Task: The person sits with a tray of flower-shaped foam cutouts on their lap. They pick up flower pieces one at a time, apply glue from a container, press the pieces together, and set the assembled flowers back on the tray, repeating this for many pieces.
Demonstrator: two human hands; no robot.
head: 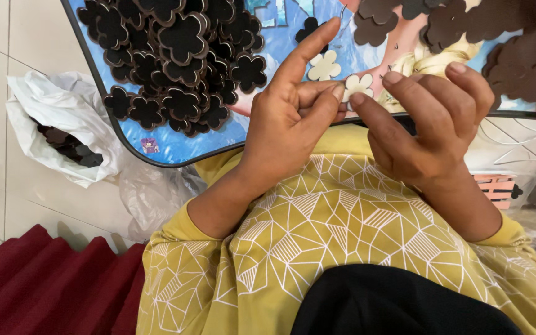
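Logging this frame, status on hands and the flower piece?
Left hand and right hand pinch one cream flower cutout between fingers. Held above blue tray. Dark flower pile lies apart; nothing blocks.

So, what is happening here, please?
A person in a yellow patterned shirt holds a small cream flower-shaped piece between the fingertips of the left hand and the right hand. In front lies a blue picture tray with a pile of dark flower-shaped pieces and another cream piece. A white plastic bag on the floor holds more dark pieces.
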